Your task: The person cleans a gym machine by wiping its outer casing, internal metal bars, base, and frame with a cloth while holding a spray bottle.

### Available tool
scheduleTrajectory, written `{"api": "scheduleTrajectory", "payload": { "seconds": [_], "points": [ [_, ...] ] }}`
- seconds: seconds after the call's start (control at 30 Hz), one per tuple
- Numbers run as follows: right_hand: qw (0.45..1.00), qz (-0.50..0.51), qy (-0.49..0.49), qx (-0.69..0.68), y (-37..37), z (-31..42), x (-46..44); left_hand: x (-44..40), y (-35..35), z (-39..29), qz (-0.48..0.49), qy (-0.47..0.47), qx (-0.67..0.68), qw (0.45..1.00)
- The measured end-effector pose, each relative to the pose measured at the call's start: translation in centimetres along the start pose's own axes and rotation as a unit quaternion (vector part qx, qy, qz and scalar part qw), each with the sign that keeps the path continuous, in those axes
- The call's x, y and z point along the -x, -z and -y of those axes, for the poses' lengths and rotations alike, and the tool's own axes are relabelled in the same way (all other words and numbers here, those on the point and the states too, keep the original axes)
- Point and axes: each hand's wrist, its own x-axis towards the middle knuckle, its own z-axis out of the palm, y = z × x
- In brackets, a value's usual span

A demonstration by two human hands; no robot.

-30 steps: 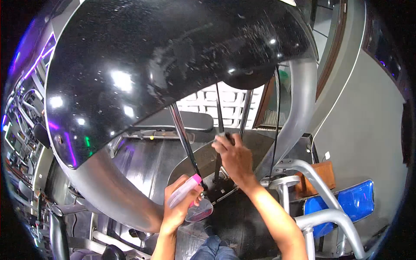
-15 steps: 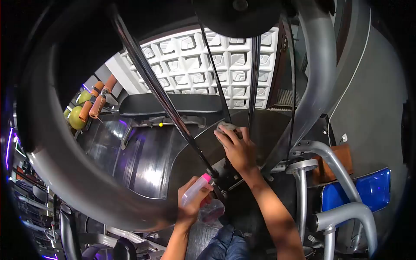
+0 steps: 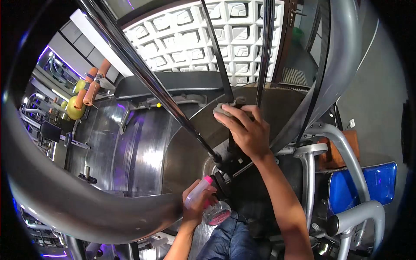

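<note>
My left hand [image 3: 195, 206] is wrapped round a clear spray bottle [image 3: 217, 214] with a white-and-pink spray head. Pinkish liquid shows at the bottom of the bottle. Beyond it, my right hand [image 3: 252, 135] has its fingers bent over a grey cloth [image 3: 222, 111]. The cloth is against a dark panel [image 3: 190, 141] of a gym machine, close to the lower end of a black belt [image 3: 219, 56]. A chrome guide rod [image 3: 151, 84] slants down between the hands and the bench behind. Part of the cloth is hidden under my fingers.
A thick grey tube frame [image 3: 95, 212] curves around the left and right sides. Behind the panel stands a black padded bench [image 3: 173, 82] before a white patterned wall [image 3: 186, 37]. A blue seat [image 3: 364, 188] and a wooden box [image 3: 340, 149] are at right.
The head view has moved in and tilted, so the machine frame and rods look larger. Both hands keep their holds; the right hand with the cloth appears slightly higher in view.
</note>
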Motion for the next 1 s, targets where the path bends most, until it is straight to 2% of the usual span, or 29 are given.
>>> {"api": "scheduleTrajectory", "payload": {
  "seconds": [0.03, 0.07, 0.17, 0.2, 0.23, 0.27, 0.3, 0.33, 0.4, 0.43, 0.53, 0.57, 0.6, 0.7, 0.87, 0.97, 1.0],
  "points": [
    [0.999, -0.042, 0.011, -0.001, -0.1, 0.1, 0.0, -0.1, 0.0, 0.2, -0.002, 0.005, 0.000, 1.000],
    [0.999, -0.038, 0.009, -0.003, -0.4, -0.1, 0.8, -0.3, -0.2, 0.4, 0.002, 0.000, -0.003, 1.000],
    [0.998, 0.063, -0.005, -0.020, -2.1, -1.6, 5.2, -0.6, -0.1, 1.6, 0.012, 0.010, 0.009, 1.000],
    [0.998, 0.065, -0.006, -0.022, -3.0, -1.9, 7.3, -0.8, 0.1, 2.1, 0.018, 0.020, 0.024, 0.999],
    [0.992, 0.128, -0.008, -0.012, -3.9, -2.2, 9.4, -1.1, 0.2, 2.7, 0.017, 0.021, 0.023, 0.999],
    [0.982, 0.190, -0.009, -0.002, -4.7, -2.2, 11.3, -1.2, 0.3, 3.3, 0.022, -0.006, -0.034, 0.999],
    [0.984, 0.177, -0.002, 0.001, -5.8, -1.9, 12.6, -1.5, 0.8, 3.8, 0.028, -0.034, -0.090, 0.995],
    [0.984, 0.178, -0.002, 0.000, -6.8, -1.9, 14.3, -1.7, 0.9, 4.2, 0.027, -0.032, -0.090, 0.995],
    [0.946, 0.323, 0.013, 0.006, -8.2, -2.1, 17.2, -1.9, 0.9, 4.9, 0.023, 0.032, -0.005, 0.999],
    [0.938, 0.336, 0.079, 0.039, -8.1, -2.0, 17.0, -2.1, 1.0, 5.5, 0.022, 0.035, -0.005, 0.999],
    [0.921, 0.378, 0.084, 0.042, -7.6, -2.4, 15.3, -2.4, 1.0, 6.3, 0.004, 0.071, 0.066, 0.995],
    [0.939, 0.332, 0.087, 0.028, -7.1, -2.6, 14.3, -2.6, 1.0, 5.8, 0.022, 0.073, 0.037, 0.996],
    [0.938, 0.334, 0.087, 0.026, -6.6, -2.6, 13.4, -2.7, 1.0, 5.5, 0.039, 0.075, 0.008, 0.996],
    [0.979, 0.200, 0.030, -0.025, -4.4, -2.1, 10.4, -2.8, 1.2, 5.5, 0.051, 0.046, -0.026, 0.997],
    [0.983, 0.179, 0.001, -0.030, -5.3, -2.6, 13.0, -2.7, 1.0, 5.9, 0.034, 0.073, 0.012, 0.997],
    [0.960, 0.275, -0.027, -0.038, -6.6, -2.5, 16.2, -2.6, 1.2, 5.8, 0.030, 0.075, 0.014, 0.997],
    [0.960, 0.276, -0.026, -0.039, -6.9, -2.3, 17.2, -2.7, 1.2, 5.6, 0.036, 0.072, 0.010, 0.997]
  ]
}}
